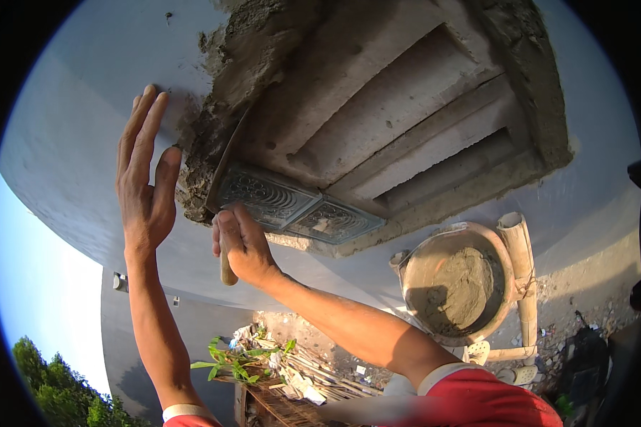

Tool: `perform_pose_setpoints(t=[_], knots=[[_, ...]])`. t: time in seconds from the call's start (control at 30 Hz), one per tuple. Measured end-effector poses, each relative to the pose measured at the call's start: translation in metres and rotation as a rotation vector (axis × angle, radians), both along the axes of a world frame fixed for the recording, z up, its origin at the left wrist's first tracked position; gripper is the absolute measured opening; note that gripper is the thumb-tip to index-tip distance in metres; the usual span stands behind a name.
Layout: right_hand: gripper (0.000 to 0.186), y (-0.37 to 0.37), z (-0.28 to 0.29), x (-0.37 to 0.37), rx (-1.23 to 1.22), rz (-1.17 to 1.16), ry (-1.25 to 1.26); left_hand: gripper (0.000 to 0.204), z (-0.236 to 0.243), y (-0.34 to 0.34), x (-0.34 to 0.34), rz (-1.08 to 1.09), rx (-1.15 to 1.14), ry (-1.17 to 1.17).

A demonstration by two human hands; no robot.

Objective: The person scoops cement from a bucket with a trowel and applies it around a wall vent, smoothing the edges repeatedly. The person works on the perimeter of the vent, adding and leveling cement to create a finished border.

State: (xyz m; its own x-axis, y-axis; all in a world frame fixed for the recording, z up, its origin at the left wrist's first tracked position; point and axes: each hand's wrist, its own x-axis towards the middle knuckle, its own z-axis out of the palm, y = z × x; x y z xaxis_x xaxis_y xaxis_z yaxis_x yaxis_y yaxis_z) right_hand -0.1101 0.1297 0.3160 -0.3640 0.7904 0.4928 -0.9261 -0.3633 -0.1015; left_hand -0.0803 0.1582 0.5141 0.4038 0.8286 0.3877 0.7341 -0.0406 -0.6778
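Observation:
My right hand (243, 245) grips the wooden handle of a trowel (228, 270). Its thin metal blade is turned edge-on and reaches up along the left side of a recessed opening. Rough wet mortar (228, 78) coats that edge, and the blade lies against or very close to it; I cannot tell which. My left hand (146, 167) is open, fingers stretched upward, beside the mortared edge and in front of the grey wall (71, 149); whether it touches the wall is unclear. Beyond the trowel, a patterned metal grille (299, 206) fills the opening's lower part.
A bucket (504, 252) of grey mortar (466, 285) stands at the lower right, beside bamboo poles (525, 285) tied together. Below lie a heap of sticks (320, 370), green leaves (238, 363) and scattered rubble. Panelled boards (399, 107) span the opening. Trees (57, 388) show at lower left.

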Motion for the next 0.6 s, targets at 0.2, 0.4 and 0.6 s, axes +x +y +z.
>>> perform_pose_setpoints(t=[0.2,0.4,0.6], knots=[[0.037,-0.004,-0.002,-0.002,0.014,0.040,-0.005,0.052,0.002,-0.001,-0.001,0.008,-0.002,0.027],[0.034,-0.020,-0.013,-0.008,0.037,0.116,-0.101,0.051,0.002,-0.001,0.001,0.020,-0.007,0.038],[0.028,-0.040,-0.048,-0.008,0.154,0.037,-0.153,0.052,0.002,-0.002,0.005,0.021,-0.029,0.020]])
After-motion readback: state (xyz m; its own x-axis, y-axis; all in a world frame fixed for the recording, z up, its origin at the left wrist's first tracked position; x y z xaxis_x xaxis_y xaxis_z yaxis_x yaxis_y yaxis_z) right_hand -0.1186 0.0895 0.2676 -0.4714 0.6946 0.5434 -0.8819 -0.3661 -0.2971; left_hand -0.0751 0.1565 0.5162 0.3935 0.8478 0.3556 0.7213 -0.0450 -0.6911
